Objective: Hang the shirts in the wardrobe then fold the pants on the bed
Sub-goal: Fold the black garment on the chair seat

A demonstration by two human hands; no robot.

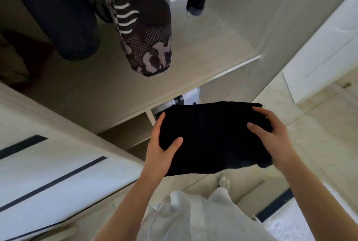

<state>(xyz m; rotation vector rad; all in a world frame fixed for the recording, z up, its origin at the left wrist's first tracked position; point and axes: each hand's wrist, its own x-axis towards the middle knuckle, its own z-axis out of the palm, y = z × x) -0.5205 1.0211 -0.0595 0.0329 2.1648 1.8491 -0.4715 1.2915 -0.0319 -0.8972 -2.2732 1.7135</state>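
Between both hands' fingers (258, 127), thumbs on top, lies folded black garment (211, 138).

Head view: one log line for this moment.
left hand grips folded black garment | right hand grips same garment | held in front of wardrobe shelf | patterned garment hangs above shelf
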